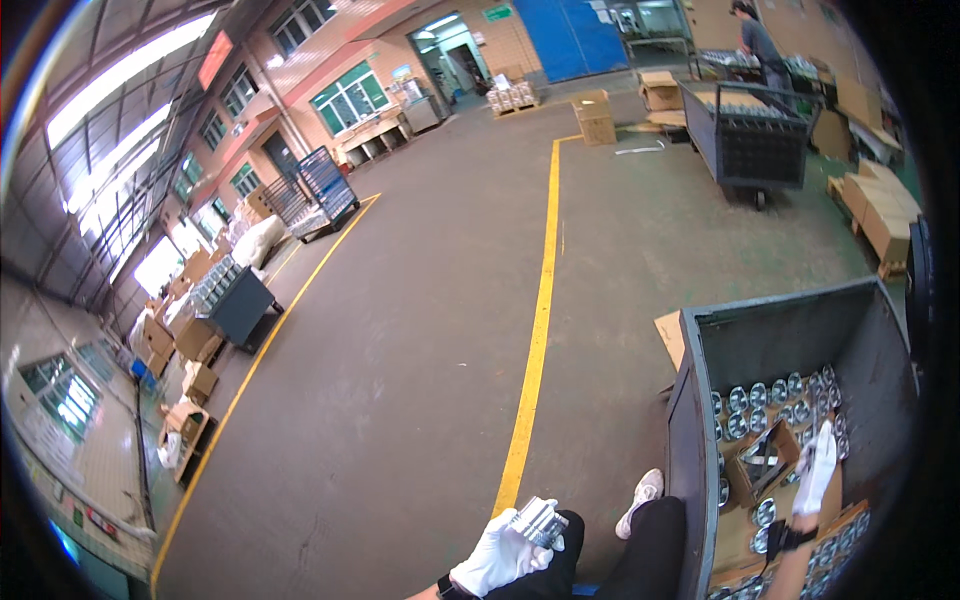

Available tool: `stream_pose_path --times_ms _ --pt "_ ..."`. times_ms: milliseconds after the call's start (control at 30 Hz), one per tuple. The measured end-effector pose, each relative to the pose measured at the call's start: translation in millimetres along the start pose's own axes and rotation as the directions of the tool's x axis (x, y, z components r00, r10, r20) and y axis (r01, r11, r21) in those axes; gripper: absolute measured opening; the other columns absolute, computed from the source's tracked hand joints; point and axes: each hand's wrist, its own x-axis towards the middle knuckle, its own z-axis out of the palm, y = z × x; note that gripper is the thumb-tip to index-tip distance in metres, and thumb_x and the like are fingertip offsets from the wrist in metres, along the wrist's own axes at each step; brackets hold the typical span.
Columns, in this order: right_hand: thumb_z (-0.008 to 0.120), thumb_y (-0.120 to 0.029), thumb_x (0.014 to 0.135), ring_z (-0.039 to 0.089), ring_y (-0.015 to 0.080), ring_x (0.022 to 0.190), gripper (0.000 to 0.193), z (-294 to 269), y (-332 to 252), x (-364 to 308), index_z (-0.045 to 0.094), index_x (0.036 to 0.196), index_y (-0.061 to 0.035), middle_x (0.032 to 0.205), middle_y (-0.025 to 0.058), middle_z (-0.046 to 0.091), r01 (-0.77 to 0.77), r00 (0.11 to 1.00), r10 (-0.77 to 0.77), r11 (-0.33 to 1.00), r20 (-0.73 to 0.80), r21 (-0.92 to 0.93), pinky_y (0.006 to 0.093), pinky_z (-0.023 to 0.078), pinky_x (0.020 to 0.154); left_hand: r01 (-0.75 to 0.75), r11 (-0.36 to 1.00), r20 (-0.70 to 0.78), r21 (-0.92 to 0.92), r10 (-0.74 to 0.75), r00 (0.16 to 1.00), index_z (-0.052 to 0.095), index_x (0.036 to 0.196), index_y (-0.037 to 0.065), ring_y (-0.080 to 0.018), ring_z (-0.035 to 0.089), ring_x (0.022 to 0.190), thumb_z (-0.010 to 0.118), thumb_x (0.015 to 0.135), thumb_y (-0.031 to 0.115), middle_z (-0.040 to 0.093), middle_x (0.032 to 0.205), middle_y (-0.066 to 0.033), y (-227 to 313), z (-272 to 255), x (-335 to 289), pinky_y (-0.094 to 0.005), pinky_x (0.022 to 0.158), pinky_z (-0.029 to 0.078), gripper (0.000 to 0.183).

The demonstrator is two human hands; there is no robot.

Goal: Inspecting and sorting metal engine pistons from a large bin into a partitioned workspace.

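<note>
My left hand (496,558), in a white glove, is closed around a shiny metal piston (538,523) with grooves around it, above my lap. My right hand (818,470), also gloved in white, reaches into a dark grey metal bin (688,420) at my right. Its fingers are drawn together, and a thin, light-coloured thing seems to stick out past them, too small to make out. Rows of similar metal pistons (737,425) stand on cardboard in the bin. Beside my right hand sits a small open carton (748,478) with flat metal pieces inside.
A yellow floor line (540,330) runs away ahead of me. Another dark cart (745,140) stands at the far right, near a person (765,50). Cartons (880,205) are stacked at the right. On the left stand a loaded cart (242,305) and a wire-sided trolley (325,195).
</note>
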Motion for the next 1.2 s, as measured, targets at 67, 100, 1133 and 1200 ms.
stream_pose_path --times_ms 67,100,1133,1200 --pt "0.050 -0.030 0.102 0.037 0.0050 0.044 0.028 10.4 -74.7 -74.8 0.048 0.081 -0.0128 0.058 -0.0036 0.040 0.090 0.927 -0.064 0.995 0.370 -0.053 0.0212 0.027 0.040 0.062 0.956 0.100 -0.288 -0.035 0.994 0.051 0.133 0.012 -0.0246 0.056 0.068 0.054 0.091 0.058 0.060 0.109 -0.0211 1.1 -4.6 -7.6 -0.0300 0.059 0.046 0.063" --pt "0.056 -0.024 0.100 0.045 0.0032 0.049 0.023 1.0 -87.4 -103.4 0.047 0.082 -0.0142 0.058 -0.0037 0.046 0.088 0.834 -0.009 0.989 0.551 -0.117 0.0180 0.033 0.043 0.081 0.922 0.203 -0.378 -0.002 0.979 0.052 0.132 0.013 -0.0254 0.058 0.075 0.058 0.089 0.055 0.060 0.115 -0.0180 2.2 -10.2 -11.0 -0.0324 0.065 0.047 0.061" --pt "0.059 -0.006 0.089 0.058 0.0129 0.064 0.044 6.2 -119.3 -304.4 0.053 0.132 0.0007 0.093 0.0112 0.066 -0.570 0.181 0.459 0.769 0.870 -0.287 0.0223 0.045 0.055 -0.682 0.731 -0.121 0.024 0.679 0.724 0.050 0.134 0.018 -0.0076 0.044 0.056 0.058 0.092 0.052 0.063 0.103 -0.0061 65.1 -15.8 -85.9 -0.0203 0.043 0.031 0.054" --pt "0.065 -0.007 0.085 0.062 0.0184 0.073 0.067 35.7 -178.0 -325.0 0.035 0.145 0.0001 0.105 0.0193 0.064 -0.282 0.310 0.163 0.957 0.937 -0.073 0.0237 0.048 0.058 -0.608 0.785 -0.178 0.120 0.620 0.765 0.049 0.134 0.017 -0.0059 0.044 0.058 0.060 0.093 0.048 0.063 0.102 -0.0038 51.1 -9.7 -90.9 -0.0193 0.044 0.031 0.053"
